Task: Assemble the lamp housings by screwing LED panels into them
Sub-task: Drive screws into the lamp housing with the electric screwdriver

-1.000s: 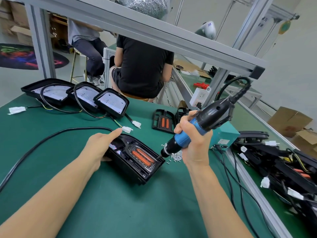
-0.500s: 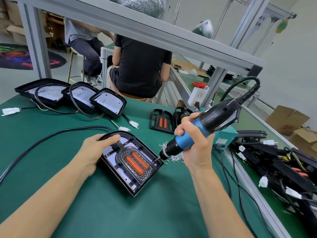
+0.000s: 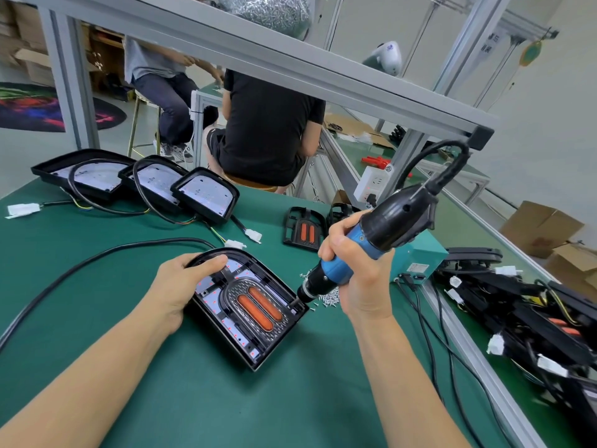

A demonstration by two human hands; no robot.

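A green bench [image 3: 113, 318] carries a lamp housing [image 3: 248, 347], loose screws [image 3: 328, 297] and three more housings [image 3: 206, 202].

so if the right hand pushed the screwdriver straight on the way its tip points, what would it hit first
Probably the lamp housing: the right hand aims the electric screwdriver down-left at its near-right corner, apparently already touching there.

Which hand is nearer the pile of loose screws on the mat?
Right. The right hand grips the screwdriver just above the screws; the left hand holds the housing's far side.
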